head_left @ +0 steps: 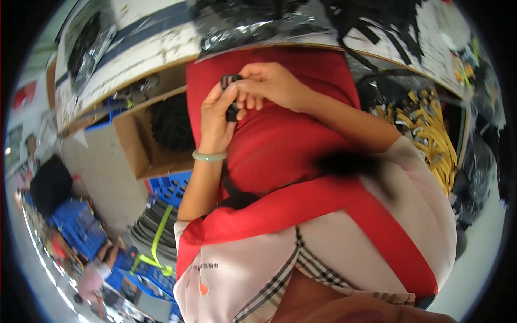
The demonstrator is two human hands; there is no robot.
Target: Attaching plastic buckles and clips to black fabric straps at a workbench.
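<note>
Both-handed, left hand (214,116) and right hand (269,83) pinch small black part (231,110) over red apron (280,140), brown cardboard box (141,148) at left

Small black part (231,97) mostly hidden btwn left hand (215,121) & right hand (269,83); shape unclear.

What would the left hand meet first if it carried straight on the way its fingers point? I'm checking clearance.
Probably the right hand: the left hand points up at it, both gripping the small black part.

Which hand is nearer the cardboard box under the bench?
Left. The left hand works a small black part just right of the cardboard box; the right hand sits farther right.
</note>
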